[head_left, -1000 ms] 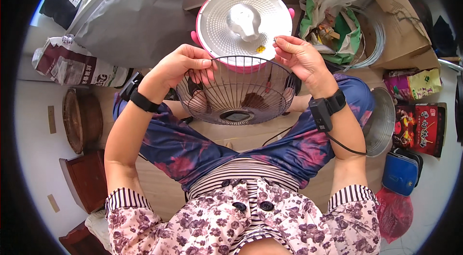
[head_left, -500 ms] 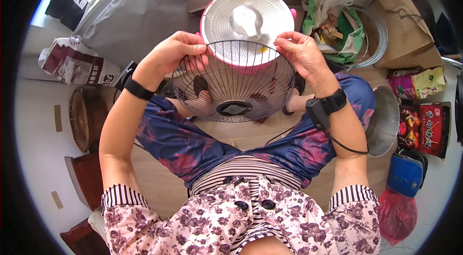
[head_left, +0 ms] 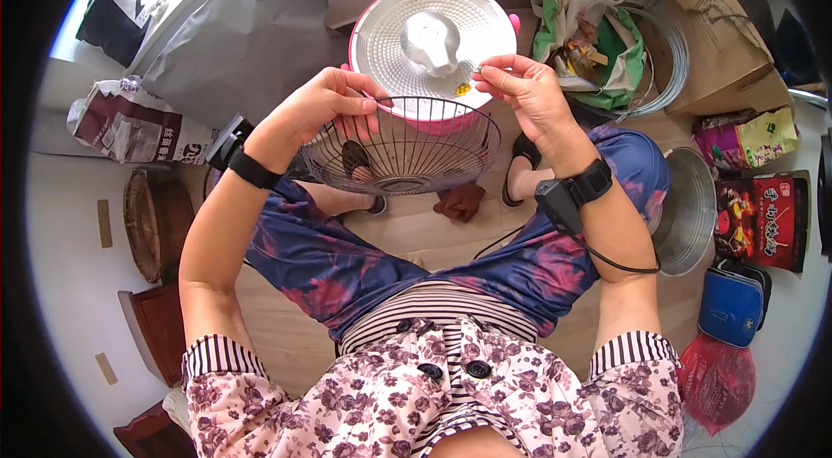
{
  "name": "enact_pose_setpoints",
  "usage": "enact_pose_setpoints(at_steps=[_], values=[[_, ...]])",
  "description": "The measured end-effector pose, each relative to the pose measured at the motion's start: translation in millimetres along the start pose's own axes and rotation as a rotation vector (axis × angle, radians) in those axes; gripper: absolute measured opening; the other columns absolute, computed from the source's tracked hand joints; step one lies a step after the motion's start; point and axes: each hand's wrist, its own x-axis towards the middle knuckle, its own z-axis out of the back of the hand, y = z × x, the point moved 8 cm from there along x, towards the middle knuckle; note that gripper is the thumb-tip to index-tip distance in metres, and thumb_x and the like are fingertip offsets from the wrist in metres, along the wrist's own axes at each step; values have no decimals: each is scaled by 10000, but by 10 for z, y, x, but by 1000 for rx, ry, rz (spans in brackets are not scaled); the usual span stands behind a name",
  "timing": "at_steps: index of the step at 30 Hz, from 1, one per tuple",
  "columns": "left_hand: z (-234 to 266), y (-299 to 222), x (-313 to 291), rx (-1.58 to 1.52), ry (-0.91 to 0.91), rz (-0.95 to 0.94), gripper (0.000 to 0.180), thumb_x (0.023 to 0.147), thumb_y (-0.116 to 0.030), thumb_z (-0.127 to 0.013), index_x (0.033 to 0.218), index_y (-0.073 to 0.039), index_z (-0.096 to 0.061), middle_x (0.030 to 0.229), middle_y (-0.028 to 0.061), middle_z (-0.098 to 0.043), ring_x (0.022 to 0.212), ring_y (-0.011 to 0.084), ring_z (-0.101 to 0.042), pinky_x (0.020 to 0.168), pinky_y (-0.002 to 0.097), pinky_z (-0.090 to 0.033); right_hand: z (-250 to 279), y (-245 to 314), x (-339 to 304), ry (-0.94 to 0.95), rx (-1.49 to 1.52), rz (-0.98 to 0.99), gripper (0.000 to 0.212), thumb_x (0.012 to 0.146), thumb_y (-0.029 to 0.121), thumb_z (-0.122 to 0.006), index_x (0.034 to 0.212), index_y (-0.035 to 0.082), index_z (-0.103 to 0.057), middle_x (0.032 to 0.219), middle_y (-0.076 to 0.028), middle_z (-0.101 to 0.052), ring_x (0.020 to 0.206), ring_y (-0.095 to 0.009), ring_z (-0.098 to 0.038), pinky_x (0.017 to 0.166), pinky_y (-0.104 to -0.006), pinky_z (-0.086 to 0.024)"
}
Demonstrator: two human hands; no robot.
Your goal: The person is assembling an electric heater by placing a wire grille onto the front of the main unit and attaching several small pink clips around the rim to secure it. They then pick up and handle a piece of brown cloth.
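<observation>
A dark wire fan guard [head_left: 400, 146] hangs in front of me above my knees. My left hand [head_left: 325, 103] grips its rim on the left. My right hand [head_left: 524, 90] pinches the rim at the upper right. Just behind the guard stands a pink-rimmed round heater dish [head_left: 438, 46] with a shiny ribbed reflector and a silver cone in the middle. Both wrists wear black bands with small devices, and a cable runs from the right one.
A metal bowl [head_left: 689, 211] sits by my right knee. Green and plastic bags [head_left: 598, 33], a cardboard bag [head_left: 719, 42], snack packets [head_left: 763, 215] and a blue pouch [head_left: 732, 302] crowd the right. A grey sheet [head_left: 243, 33] and wooden stools [head_left: 152, 211] lie left.
Both hands have shifted the wire guard lower and tilted it flatter, away from the heater dish, so the reflector now shows fully above the guard's rim.
</observation>
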Motion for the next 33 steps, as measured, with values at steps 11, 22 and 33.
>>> enact_pose_setpoints(at_steps=[11, 22, 33], values=[[179, 37, 81, -142, -21, 3, 164, 892, -81, -526, 993, 29, -593, 716, 98, -655, 571, 128, -640, 463, 177, -485, -74, 60, 20, 109, -109, 81, 111, 808, 30, -651, 907, -17, -631, 839, -91, -657, 756, -143, -637, 731, -249, -524], [231, 157, 91, -247, 13, 46, 192, 920, -116, -485, 966, 39, -589, 731, 83, -651, 604, 123, -645, 497, 179, -490, -68, 139, 38, 7, -139, 202, 126, 748, 11, -697, 860, -37, -664, 778, -94, -667, 712, -153, -637, 714, -254, -504], [363, -73, 99, -192, -63, 11, 164, 916, -100, -482, 920, 14, -601, 674, 58, -635, 526, 103, -614, 439, 168, -459, -432, 628, 155, 49, -231, 315, 117, 749, -1, -686, 860, -36, -669, 794, -89, -670, 741, -157, -638, 745, -259, -505]])
